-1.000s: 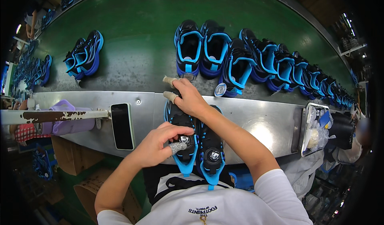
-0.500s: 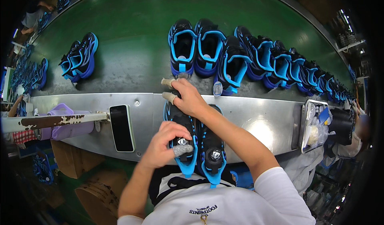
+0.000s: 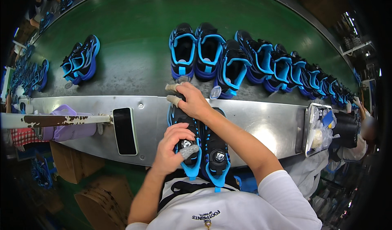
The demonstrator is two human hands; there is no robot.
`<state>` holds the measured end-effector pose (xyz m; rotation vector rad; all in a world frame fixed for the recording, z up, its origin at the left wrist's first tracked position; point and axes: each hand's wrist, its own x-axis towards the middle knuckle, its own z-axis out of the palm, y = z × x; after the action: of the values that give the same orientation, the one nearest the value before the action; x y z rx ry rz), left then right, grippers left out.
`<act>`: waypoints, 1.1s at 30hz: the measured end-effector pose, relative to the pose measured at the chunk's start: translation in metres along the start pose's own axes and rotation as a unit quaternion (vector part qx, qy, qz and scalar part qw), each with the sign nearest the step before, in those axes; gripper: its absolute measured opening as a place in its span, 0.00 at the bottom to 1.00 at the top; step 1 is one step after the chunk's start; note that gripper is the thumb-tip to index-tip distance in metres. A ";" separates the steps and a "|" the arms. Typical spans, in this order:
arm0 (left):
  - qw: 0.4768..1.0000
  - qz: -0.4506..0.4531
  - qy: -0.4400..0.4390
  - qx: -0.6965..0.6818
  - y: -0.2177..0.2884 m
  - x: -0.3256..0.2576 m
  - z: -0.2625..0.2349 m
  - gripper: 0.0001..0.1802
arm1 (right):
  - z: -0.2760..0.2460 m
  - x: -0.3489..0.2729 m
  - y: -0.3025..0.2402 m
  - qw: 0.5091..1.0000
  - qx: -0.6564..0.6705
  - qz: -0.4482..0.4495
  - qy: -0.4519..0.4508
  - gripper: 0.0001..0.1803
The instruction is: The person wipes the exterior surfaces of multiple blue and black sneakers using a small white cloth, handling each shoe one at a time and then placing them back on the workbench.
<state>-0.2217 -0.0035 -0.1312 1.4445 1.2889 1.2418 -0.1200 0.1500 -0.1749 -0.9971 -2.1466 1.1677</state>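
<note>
A: Nearest entry?
B: Black-and-blue shoe, one, lies beneath both hands. Hands stand apart. Left hand: thumb and fingers bracket the round dial; whether they pinch, cannot tell. Right hand: over the toe end; grip hidden.
A: Handling?
B: Probably light; upper soft, sole stiffer, dial hard, perhaps slick. Best held by dial rim and toe.
A: Farther?
B: Matching shoe, right of the left hand; shoe row, beyond the right.
</note>
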 end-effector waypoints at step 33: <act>0.920 0.036 -0.066 0.385 0.177 0.041 -0.041 0.21 | -0.276 -0.068 0.037 0.860 -0.490 -0.075 0.119 0.28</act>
<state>-0.2301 0.0104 0.0547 2.0872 1.7399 0.6635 0.1292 0.2456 -0.0714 -1.2237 -2.5308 -0.2281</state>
